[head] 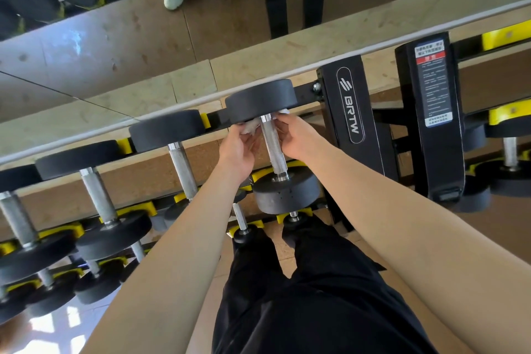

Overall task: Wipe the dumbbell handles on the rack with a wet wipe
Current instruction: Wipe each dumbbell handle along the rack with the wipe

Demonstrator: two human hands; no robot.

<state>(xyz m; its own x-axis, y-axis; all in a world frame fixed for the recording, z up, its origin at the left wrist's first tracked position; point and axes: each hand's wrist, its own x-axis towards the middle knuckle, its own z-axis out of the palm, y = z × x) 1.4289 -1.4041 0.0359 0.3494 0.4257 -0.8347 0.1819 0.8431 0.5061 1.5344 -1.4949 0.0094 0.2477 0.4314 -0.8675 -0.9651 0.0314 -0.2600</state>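
Knurled steel handle of the rightmost dumbbell on the top tier of the rack runs from the far black head to the near one. A white wet wipe passes behind the handle's far end, just under the far head. The left hand sits left of the handle, fingers curled and pinching the wipe's bunched left end. The right hand sits right of it, fingertips closed on the wipe's other end. Similar dumbbells lie in yellow cradles to the left. A mirror stands beyond.
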